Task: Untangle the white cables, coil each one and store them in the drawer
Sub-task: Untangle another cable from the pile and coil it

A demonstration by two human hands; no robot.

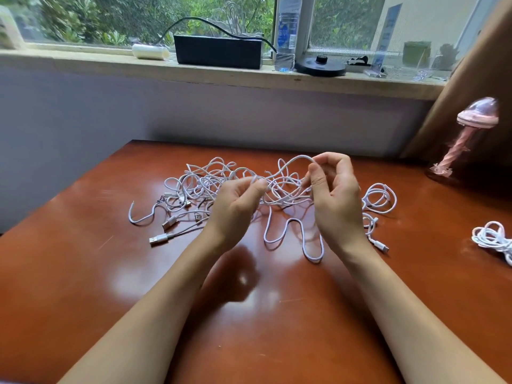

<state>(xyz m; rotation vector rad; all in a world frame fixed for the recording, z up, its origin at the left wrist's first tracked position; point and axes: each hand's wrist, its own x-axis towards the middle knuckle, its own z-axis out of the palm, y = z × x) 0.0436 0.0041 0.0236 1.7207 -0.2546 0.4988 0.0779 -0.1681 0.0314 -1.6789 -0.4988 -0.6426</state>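
Two bare forearms reach in from the near edge of the table (83,273), a glossy reddish-brown wooden top, and meet above its middle. Raised off the wood, the left hand (235,206) has its thumb and curled fingers pinching one white strand (291,162). The right hand (336,200), held slightly higher and a little apart from the left, pinches the same strand between thumb and forefinger, its other fingers loosely bent. Between the two grips the strand arches upward. Behind and beneath the hands, the tangle of white cables (199,187) sprawls across the centre of the table, toward the far edge. Several plugs (158,240) stick out on its left side, and one long loop (313,253) trails toward the near edge below the right wrist. Just right of the right hand lies a loose coil (379,198), touching the tangle's fringe. Well apart from it, at the right edge of the table, sits a separate white bundle (491,239). A pink ornament (468,134) stands near the far right corner. On the windowsill (83,62) beyond are a black box (219,52) and a water bottle (288,31).
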